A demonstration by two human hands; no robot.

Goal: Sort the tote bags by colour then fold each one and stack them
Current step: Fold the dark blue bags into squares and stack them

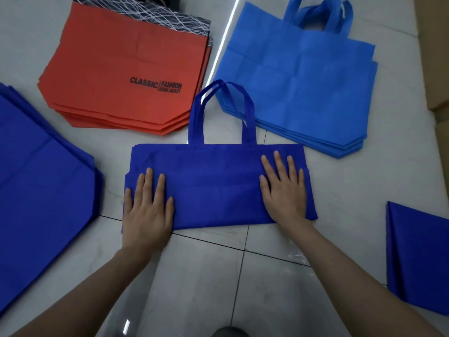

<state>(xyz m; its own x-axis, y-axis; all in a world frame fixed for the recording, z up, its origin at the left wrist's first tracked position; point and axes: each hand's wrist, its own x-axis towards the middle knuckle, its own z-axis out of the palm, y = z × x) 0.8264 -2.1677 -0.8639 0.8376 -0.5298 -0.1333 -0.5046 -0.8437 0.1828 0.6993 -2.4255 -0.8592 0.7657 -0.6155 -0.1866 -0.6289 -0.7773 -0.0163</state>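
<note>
A dark blue tote bag (216,190) is laid on the pale tiled floor (206,276), folded into a wide band, with its two handles (196,113) stretched flat beyond its far edge. Its left end is pressed by the left hand (147,210), which is held flat with the fingers straight and slightly spread; its right end is pressed in the same way by the right hand (285,190), palm down and fingers extended. Nothing is gripped by either hand. Beyond the bag and to its left, a stack of red bags (116,69) printed with black lettering is found, with a black-and-white patterned bag (145,13) showing from under its far side. Beyond the bag and to its right, a stack of light blue bags (298,81) is placed, one handle of the dark blue bag overlapping its near corner. Well to the left of the bag a stack of unfolded dark blue bags (36,178) is spread, and well to its right a folded dark blue piece (420,251) is set apart.
</note>
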